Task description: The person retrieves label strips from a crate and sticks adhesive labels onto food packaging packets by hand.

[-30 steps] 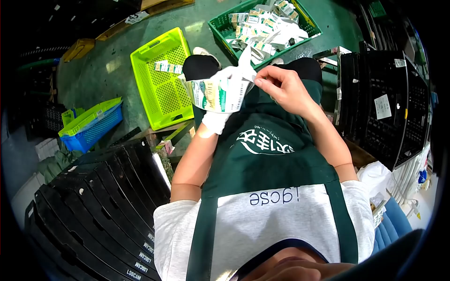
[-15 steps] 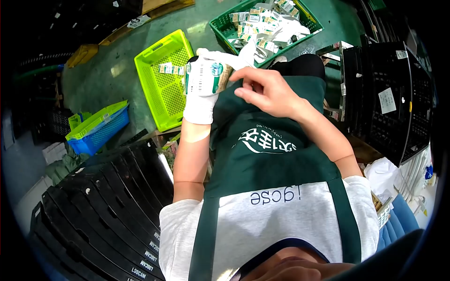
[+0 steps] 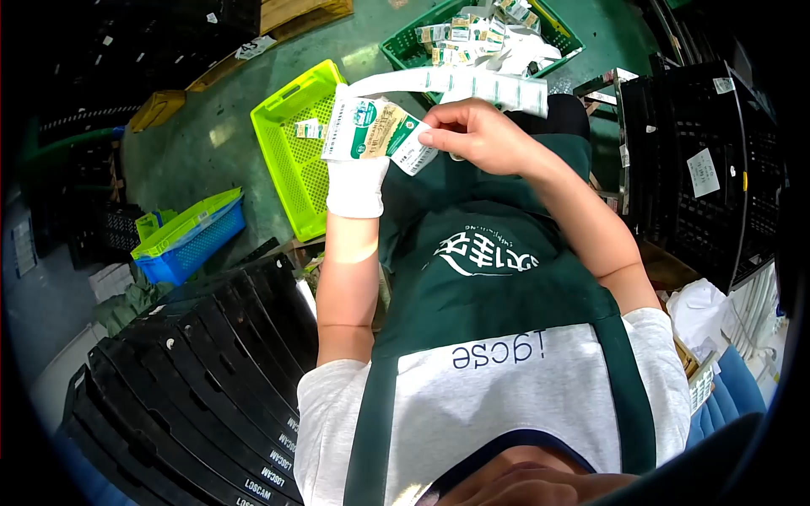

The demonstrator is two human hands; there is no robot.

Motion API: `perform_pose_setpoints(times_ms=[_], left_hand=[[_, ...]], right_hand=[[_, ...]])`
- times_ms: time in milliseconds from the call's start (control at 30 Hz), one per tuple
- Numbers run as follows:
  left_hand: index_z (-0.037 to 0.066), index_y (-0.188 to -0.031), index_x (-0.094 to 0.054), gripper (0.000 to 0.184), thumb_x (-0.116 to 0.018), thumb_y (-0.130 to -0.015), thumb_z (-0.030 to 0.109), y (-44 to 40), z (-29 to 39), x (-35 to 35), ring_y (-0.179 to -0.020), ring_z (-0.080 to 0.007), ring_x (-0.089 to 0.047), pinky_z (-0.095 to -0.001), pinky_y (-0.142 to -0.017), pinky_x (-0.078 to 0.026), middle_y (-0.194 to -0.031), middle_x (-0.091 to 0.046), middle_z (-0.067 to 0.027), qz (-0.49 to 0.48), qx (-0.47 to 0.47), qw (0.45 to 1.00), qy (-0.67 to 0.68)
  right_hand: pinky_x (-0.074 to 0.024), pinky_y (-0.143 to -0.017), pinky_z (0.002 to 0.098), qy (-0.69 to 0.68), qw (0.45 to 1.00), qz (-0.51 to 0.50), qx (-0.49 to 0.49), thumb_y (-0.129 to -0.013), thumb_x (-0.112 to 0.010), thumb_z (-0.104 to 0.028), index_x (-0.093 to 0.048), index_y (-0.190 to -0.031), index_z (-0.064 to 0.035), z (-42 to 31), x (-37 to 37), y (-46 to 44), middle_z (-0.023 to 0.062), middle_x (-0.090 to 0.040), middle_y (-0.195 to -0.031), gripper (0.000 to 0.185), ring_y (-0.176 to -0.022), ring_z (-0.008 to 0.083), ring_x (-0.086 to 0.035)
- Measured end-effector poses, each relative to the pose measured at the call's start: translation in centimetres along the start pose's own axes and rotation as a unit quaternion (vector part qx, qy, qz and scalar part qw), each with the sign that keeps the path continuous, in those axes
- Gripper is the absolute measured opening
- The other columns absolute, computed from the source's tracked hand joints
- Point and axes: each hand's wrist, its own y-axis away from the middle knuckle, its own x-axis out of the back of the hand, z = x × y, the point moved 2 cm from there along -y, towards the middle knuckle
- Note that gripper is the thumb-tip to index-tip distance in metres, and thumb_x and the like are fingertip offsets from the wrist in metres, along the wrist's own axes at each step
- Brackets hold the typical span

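A white glove covers my left hand [image 3: 356, 184], which holds up a strip of printed labels [image 3: 375, 128] in green, tan and white. Its fingers are hidden behind the strip. My bare right hand [image 3: 429, 137] pinches the right end of the strip, where a small white barcode part [image 3: 411, 155] hangs down. A long pale band [image 3: 498, 89] runs from behind the labels to the right, above my right hand. More small labels [image 3: 310, 129] lie in the lime-green basket [image 3: 297, 190], behind my left hand.
Beyond my hands, a dark green crate [image 3: 405, 52] holds many labels and white strips. Black crates [image 3: 211, 337] stand at lower left, others [image 3: 675, 160] at right. A blue basket [image 3: 192, 247] with a lime-green one in it is at left. A wooden pallet [image 3: 291, 13] lies at top.
The labels around my left hand have turned, so a printed face and a barcode part now show. My right hand has closed on their end. The pale band has swung out to the right.
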Motion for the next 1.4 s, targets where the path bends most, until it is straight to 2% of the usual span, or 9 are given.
perform_pose_setpoints(times_ms=[100,267,400,567,633,700,767,833,1400], left_hand=[[0.009,-0.127,-0.046,0.036,-0.042,-0.098,0.031,-0.9,0.9,-0.5,-0.111,-0.0189,-0.054,-0.0298,-0.090,-0.047,-0.127,-0.053,-0.0094,-0.245,0.072,0.946,0.201],[0.012,-0.106,-0.060,0.031,-0.047,-0.096,0.038,-0.7,1.3,-2.2,-0.078,-0.0175,-0.060,-0.0300,-0.067,-0.051,-0.089,-0.064,-0.0040,-0.128,0.134,0.963,0.197],[0.008,-0.116,-0.051,0.030,-0.046,-0.096,0.030,-1.0,0.5,-3.6,-0.088,-0.0182,-0.057,-0.0304,-0.082,-0.047,-0.099,-0.058,-0.0049,-0.332,0.119,0.889,0.293],[0.015,-0.078,-0.054,0.030,-0.042,-0.097,0.036,-1.2,1.8,-4.2,-0.052,-0.0043,-0.042,-0.0229,-0.055,-0.036,-0.062,-0.048,0.0047,-0.174,0.126,0.929,0.300],[0.013,-0.080,-0.055,0.029,-0.042,-0.097,0.034,-1.3,1.4,-5.3,-0.053,-0.0037,-0.041,-0.0219,-0.053,-0.034,-0.063,-0.049,0.0044,-0.265,0.193,0.821,0.467],[0.011,-0.078,-0.057,0.029,-0.045,-0.096,0.031,0.6,2.3,-8.1,-0.055,-0.0039,-0.042,-0.0207,-0.049,-0.032,-0.066,-0.051,0.0036,0.083,0.098,0.982,0.142],[0.010,-0.076,-0.057,0.030,-0.045,-0.095,0.030,-1.0,1.1,-4.4,-0.054,-0.0047,-0.042,-0.0218,-0.049,-0.032,-0.065,-0.054,0.0029,-0.199,0.148,0.909,0.334],[0.010,-0.075,-0.057,0.029,-0.045,-0.095,0.028,-1.6,0.6,-3.2,-0.052,-0.0065,-0.042,-0.0221,-0.049,-0.032,-0.065,-0.055,0.0023,0.083,0.079,0.983,0.145],[0.011,-0.071,-0.057,0.028,-0.045,-0.093,0.025,-0.7,1.4,-5.1,-0.050,-0.0063,-0.041,-0.0200,-0.052,-0.032,-0.062,-0.056,0.0005,-0.156,0.196,0.863,0.439]], right_hand=[[-0.0318,-0.057,0.0203,-0.123,0.989,-0.072,-0.044,-0.090,-0.060,-0.025,-0.064,-0.091,-0.0032,-0.6,0.6,0.3,-0.0070,-0.053,-0.072,0.022,-0.066,0.0010,-0.040],[-0.0319,-0.058,0.0196,-0.124,0.990,-0.064,-0.032,-0.088,-0.063,-0.025,-0.063,-0.090,-0.0038,-0.6,0.3,0.1,-0.0060,-0.053,-0.072,0.022,-0.065,0.0018,-0.041],[-0.0420,-0.059,0.0229,-0.112,0.993,0.003,0.047,-0.086,-0.061,-0.015,-0.062,-0.089,0.0002,-1.1,-1.1,0.3,-0.0021,-0.058,-0.070,0.016,-0.065,0.0052,-0.050],[-0.0412,-0.057,0.0240,0.089,0.972,0.141,0.164,-0.082,-0.061,-0.008,-0.054,-0.109,-0.0019,-2.6,-1.0,1.5,0.0039,-0.059,-0.079,0.029,-0.060,0.0095,-0.048],[-0.0389,-0.053,0.0240,0.152,0.949,0.176,0.212,-0.080,-0.061,-0.005,-0.052,-0.112,-0.0038,-3.6,-0.9,1.8,0.0030,-0.058,-0.077,0.033,-0.055,0.0099,-0.045],[-0.0378,-0.051,0.0240,0.139,0.943,0.185,0.240,-0.080,-0.061,-0.003,-0.052,-0.112,-0.0050,-4.0,-0.9,1.5,0.0016,-0.058,-0.076,0.033,-0.053,0.0098,-0.044],[-0.0378,-0.050,0.0243,0.138,0.939,0.181,0.258,-0.079,-0.062,-0.002,-0.052,-0.111,-0.0058,-4.3,-1.1,1.4,0.0007,-0.058,-0.076,0.033,-0.053,0.0104,-0.044],[-0.0406,-0.050,0.0262,0.168,0.925,0.189,0.284,-0.079,-0.063,-0.001,-0.053,-0.108,-0.0063,-4.1,-1.2,1.2,0.0012,-0.058,-0.076,0.032,-0.056,0.0133,-0.050],[-0.0392,-0.053,0.0240,0.010,0.984,0.157,0.088,-0.078,-0.072,-0.021,-0.060,-0.090,-0.0040,-1.8,-0.6,0.4,0.0010,-0.059,-0.077,0.024,-0.059,0.0079,-0.048]])
